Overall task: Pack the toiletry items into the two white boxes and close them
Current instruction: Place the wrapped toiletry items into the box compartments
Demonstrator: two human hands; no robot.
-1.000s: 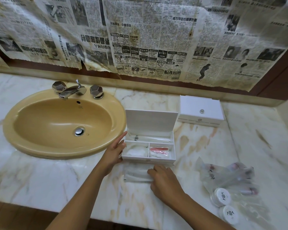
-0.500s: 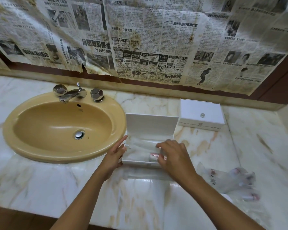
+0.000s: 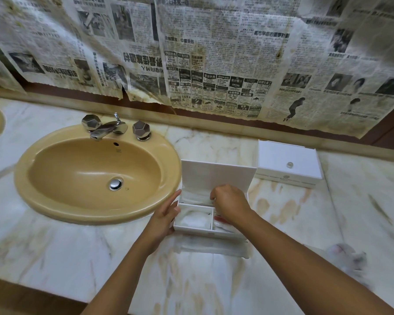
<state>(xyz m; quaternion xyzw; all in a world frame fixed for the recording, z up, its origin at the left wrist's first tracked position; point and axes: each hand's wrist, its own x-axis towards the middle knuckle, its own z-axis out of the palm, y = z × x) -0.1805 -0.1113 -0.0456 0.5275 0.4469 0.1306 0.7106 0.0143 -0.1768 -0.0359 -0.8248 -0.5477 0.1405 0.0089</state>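
Bathroom, yellow sink point(image 3: 55, 201), marble counter point(image 3: 55, 258)

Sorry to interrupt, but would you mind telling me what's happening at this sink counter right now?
A person is packing toiletries into an open white box on the marble counter beside the yellow sink. The left hand steadies the box's left side, while the right hand reaches into its rear compartment; what it holds is hidden. A second white box sits closed behind, and more plastic-wrapped items wait, blurred, at the right.
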